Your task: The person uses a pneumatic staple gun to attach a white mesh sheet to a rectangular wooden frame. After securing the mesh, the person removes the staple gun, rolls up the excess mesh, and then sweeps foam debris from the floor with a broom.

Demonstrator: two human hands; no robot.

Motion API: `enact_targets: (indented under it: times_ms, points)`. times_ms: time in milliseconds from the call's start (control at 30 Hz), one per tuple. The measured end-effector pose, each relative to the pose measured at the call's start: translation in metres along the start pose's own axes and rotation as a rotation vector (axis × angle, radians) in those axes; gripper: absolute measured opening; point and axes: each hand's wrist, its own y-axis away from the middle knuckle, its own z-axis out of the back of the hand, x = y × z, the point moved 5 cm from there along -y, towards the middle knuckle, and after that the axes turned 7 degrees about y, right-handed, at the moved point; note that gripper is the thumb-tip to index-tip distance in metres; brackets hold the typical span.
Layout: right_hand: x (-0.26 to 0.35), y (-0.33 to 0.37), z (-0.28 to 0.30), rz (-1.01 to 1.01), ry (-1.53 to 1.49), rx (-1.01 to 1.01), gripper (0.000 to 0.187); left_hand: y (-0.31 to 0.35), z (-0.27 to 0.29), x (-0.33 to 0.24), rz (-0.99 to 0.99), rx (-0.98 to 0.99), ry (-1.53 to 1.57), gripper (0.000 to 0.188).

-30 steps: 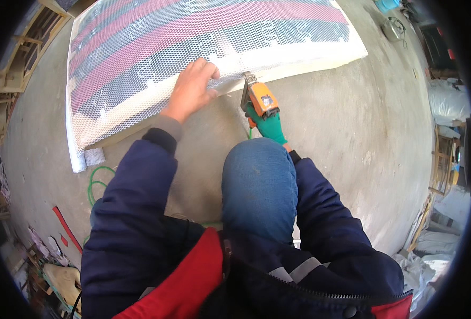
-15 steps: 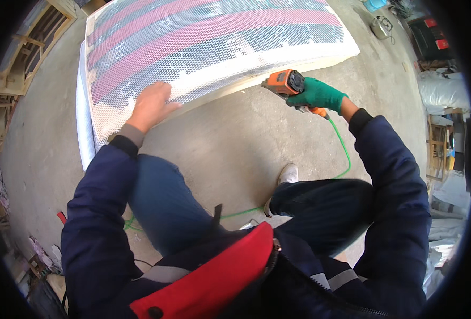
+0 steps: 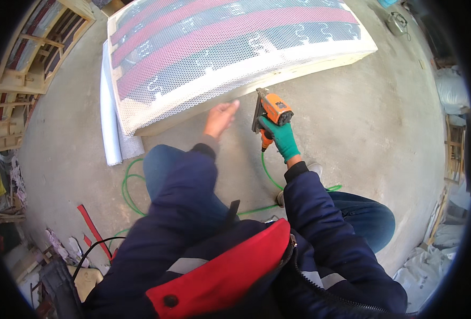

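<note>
A low wooden seat frame point(image 3: 312, 61) stands in front of me, with dark red and dark bands and wavy springs showing through the white honeycomb mesh point(image 3: 193, 87) over its top. My left hand point(image 3: 221, 118), bare and slightly blurred, is just off the frame's near edge. Its fingers are loosely bent and apart, and I see nothing in them. My right hand point(image 3: 280, 139), in a green glove, is wrapped round the handle of an orange and black pneumatic staple gun point(image 3: 276, 109). The gun is near the frame's front side, its black magazine to the left.
A green air hose point(image 3: 267, 173) runs from the gun across the concrete floor around my legs. A white mesh roll point(image 3: 110, 109) lies at the frame's left side. Wooden frames point(image 3: 44, 40) stand far left. Red strips point(image 3: 93, 227) lie lower left. Plastic-wrapped bundles point(image 3: 452, 90) line the right.
My left hand has come off the mesh top and moved right, to the near edge. My right hand has brought the staple gun left and nearer to me, turning it.
</note>
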Motion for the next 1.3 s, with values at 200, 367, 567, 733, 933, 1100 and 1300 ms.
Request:
enact_targets:
  times_ms: [200, 367, 567, 733, 933, 1100, 1300]
  points:
    - [-0.003, -0.008, -0.011, -0.026, 0.023, 0.041, 0.025, -0.032, -0.008, 0.024, -0.094, -0.174, 0.771, 0.038]
    - [-0.003, 0.001, -0.016, -0.043, 0.111, 0.038, 0.027, -0.036, -0.003, 0.020, -0.228, -0.241, 0.648, 0.030]
    - [0.009, 0.004, -0.023, 0.050, 0.108, -0.022, 0.034, -0.028, -0.008, 0.026, -0.236, -0.315, 0.454, 0.028]
    - [0.011, 0.004, -0.029, 0.031, 0.032, -0.014, 0.036, -0.038, -0.008, 0.023, -0.288, -0.523, 0.209, 0.037]
    - [0.007, -0.009, -0.034, 0.075, 0.160, -0.021, 0.035, -0.036, -0.017, 0.021, -0.319, -0.595, 0.140, 0.038]
    - [-0.006, -0.020, -0.048, 0.136, 0.147, -0.054, 0.034, -0.036, -0.018, 0.019, -0.267, -0.536, 0.089, 0.038]
    - [-0.011, -0.028, -0.023, 0.110, 0.099, -0.118, 0.032, -0.041, -0.009, 0.019, -0.315, -0.555, 0.123, 0.041]
